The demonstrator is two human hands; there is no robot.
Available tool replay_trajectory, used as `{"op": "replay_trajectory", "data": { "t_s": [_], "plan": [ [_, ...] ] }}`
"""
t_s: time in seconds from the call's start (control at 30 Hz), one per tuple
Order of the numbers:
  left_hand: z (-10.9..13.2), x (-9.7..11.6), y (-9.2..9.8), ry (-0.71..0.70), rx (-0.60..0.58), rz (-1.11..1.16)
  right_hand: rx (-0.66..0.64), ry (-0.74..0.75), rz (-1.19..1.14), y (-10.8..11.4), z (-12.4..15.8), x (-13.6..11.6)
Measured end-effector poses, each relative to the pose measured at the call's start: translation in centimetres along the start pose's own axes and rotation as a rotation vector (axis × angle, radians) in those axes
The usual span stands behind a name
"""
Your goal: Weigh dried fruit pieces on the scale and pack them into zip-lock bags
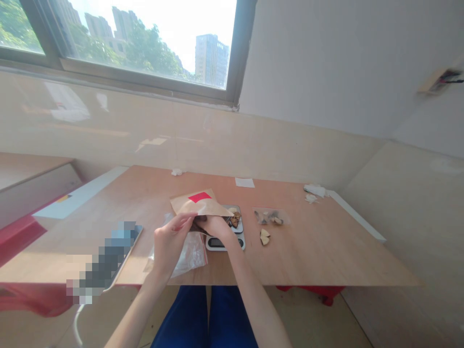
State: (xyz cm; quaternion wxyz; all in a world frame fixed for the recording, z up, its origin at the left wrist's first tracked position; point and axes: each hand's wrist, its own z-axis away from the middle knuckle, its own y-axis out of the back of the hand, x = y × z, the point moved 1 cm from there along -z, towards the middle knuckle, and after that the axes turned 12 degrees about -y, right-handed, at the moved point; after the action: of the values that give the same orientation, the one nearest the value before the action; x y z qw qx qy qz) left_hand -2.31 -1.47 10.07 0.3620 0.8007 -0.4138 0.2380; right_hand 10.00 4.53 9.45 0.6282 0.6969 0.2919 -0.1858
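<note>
My left hand [172, 244] and my right hand [217, 227] both grip the lower edge of a kraft paper bag [199, 204] with a red label, held just above the table. Something dark shows between my fingers at the bag's mouth, too small to name. Behind my right hand stands a digital kitchen scale [225, 241] bearing brown dried slices [234, 220]. A clear plastic bag [192, 253] lies crumpled under my left hand. To the right sit a small clear bag of dried slices [271, 217] and one loose pale slice [265, 237].
The light wooden table [308, 251] stands against a tiled wall below a window. A pixelated, blurred flat object [107, 258] lies at its left edge. A white paper slip [244, 182] and crumpled white tissue [314, 191] lie along the back.
</note>
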Motion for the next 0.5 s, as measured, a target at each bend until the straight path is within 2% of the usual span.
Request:
{"op": "replay_trajectory", "data": {
  "t_s": [0.1, 0.2, 0.37, 0.5],
  "plan": [
    [-0.1, 0.1, 0.3, 0.002, 0.013, -0.009, -0.031, 0.001, -0.129, 0.4, 1.3, 0.1],
    [-0.2, 0.1, 0.4, 0.0, 0.02, -0.017, 0.011, 0.011, -0.18, 0.0, 1.9, 0.0],
    [-0.1, 0.0, 0.5, -0.01, 0.024, 0.002, 0.074, 0.0, -0.093, -0.9, 2.0, 0.0],
    [0.0, 0.0, 0.5, -0.003, 0.021, 0.0, 0.078, 0.005, -0.036, -0.6, 2.1, -0.1]
  ]
}}
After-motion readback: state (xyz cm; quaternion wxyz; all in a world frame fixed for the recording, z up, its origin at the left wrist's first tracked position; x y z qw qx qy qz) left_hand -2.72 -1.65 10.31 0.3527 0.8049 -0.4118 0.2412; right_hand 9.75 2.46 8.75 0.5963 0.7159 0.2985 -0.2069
